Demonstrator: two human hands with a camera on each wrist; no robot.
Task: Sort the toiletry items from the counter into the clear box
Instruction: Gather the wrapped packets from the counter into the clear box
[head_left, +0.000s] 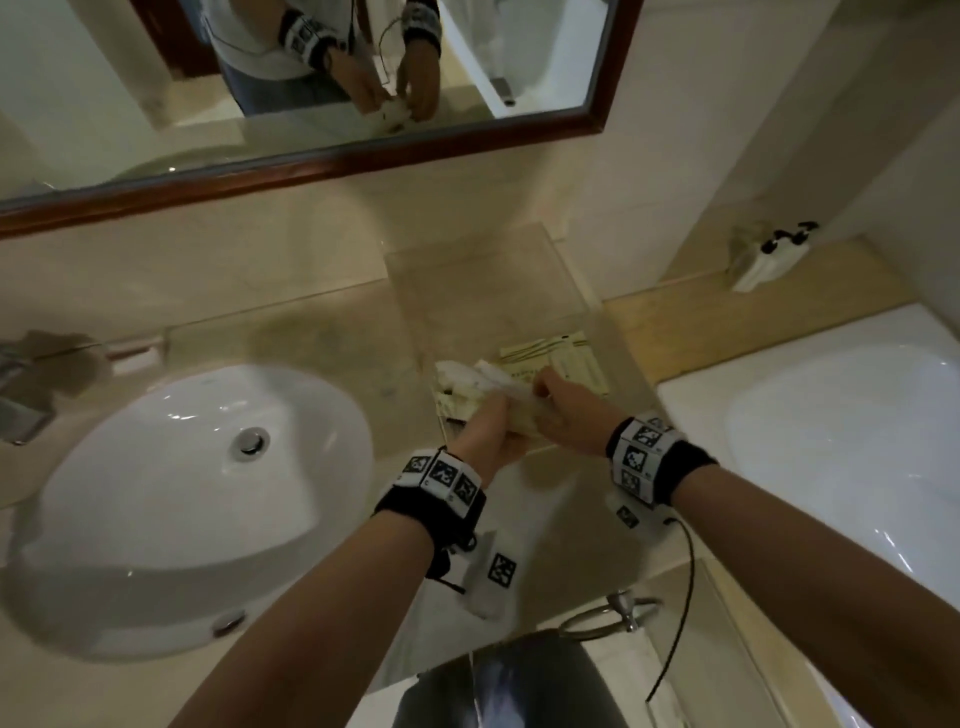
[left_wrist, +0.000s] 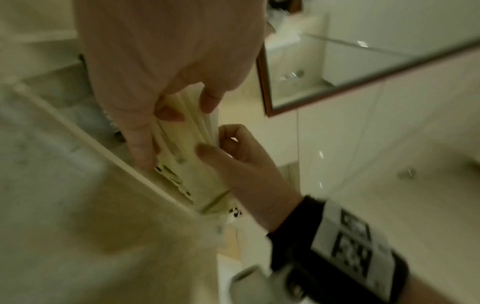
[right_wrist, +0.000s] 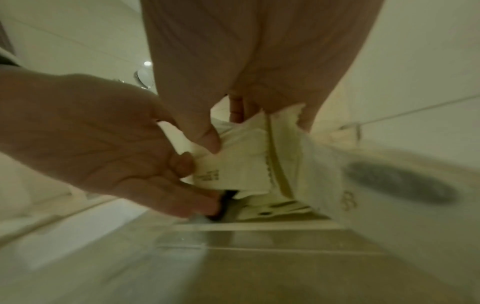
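- Your left hand and right hand both pinch a stack of pale packets, fingers curled round its edges, inside the clear box on the counter.
- Square the stack, lower it flat beside the packet already lying there, then let go with both hands together.
- Mind the box's near wall, close under your wrists.
- The sink sits left, a tub right and a mirror behind; none blocks you.
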